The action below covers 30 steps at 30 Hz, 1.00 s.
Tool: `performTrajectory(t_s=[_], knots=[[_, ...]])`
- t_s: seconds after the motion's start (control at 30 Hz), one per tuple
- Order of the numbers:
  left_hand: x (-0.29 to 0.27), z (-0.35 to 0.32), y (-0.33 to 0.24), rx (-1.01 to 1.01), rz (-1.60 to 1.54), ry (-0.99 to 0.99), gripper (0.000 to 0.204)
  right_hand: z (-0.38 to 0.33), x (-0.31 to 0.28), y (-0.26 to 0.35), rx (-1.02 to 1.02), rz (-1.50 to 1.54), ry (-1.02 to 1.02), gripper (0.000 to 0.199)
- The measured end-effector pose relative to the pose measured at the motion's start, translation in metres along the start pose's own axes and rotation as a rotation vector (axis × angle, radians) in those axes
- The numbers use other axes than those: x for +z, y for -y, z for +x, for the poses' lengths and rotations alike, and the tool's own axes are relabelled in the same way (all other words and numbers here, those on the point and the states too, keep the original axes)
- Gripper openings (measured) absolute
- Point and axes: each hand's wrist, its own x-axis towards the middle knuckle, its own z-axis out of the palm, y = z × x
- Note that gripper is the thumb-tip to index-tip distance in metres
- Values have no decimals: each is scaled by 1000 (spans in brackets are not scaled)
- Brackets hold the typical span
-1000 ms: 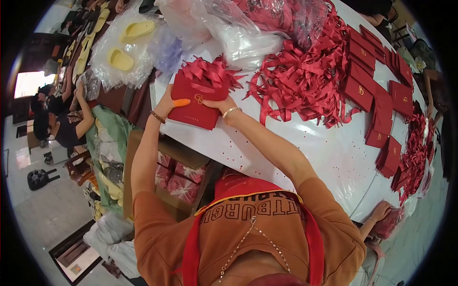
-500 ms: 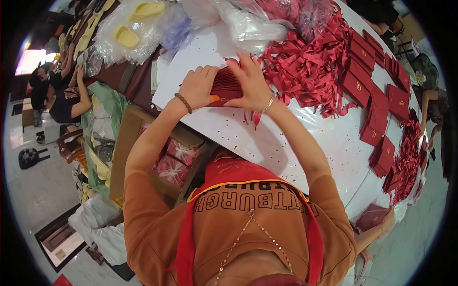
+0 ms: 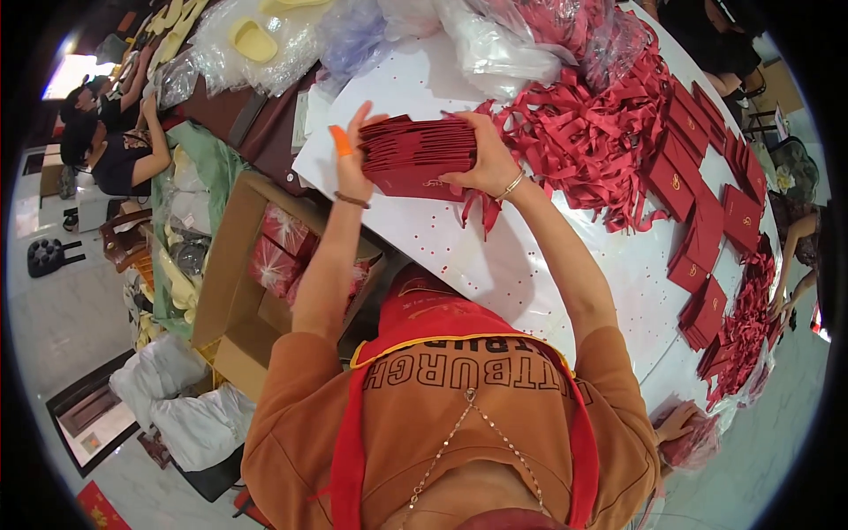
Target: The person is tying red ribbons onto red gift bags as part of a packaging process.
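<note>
Currently I see, via head cam, the R hand (image 3: 495,166) gripping the R end of the red packet stack (image 3: 420,152), thumb on its front. L hand (image 3: 355,168), w/ an orange finger cover (image 3: 340,141), is spread at the stack's L end; can't tell if it's touching. Stack's over the white table (image 3: 530,252), btwn open carton (image 3: 228,243) & red ribbon pile (image 3: 583,146).

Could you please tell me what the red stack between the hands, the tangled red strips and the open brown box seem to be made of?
Red stack: probably matte card or stiff paper, given its many thin, crisp edges.
Red strips: likely fabric ribbon with a soft sheen, as they curl and loop.
Open brown box: apparently dull cardboard, judging by its stiff flat flaps.
</note>
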Motion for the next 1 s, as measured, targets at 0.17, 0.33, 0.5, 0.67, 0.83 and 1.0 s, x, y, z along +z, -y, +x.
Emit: performTrajectory(t_s=[0.17, 0.33, 0.5, 0.67, 0.83, 1.0], knots=[[21, -3, -7, -41, -102, 38, 80, -14, 12, 11, 88, -345, -241, 115], [24, -7, -14, -162, -125, 224, 87, -20, 17, 3, -112, -396, -292, 124], [17, 3, -1, -76, -143, 147, 89, -28, 22, 3, -125, -412, -239, 119], [12, 5, -3, -138, -97, 165, 87, -21, 22, 9, -109, -298, -351, 99], [29, 16, -76, -218, 453, 593, 68, -20, 22, 0, -86, -300, -333, 91], [65, -3, -54, 411, 1709, 807, 60, -21, 17, 0, -52, -345, -211, 70]])
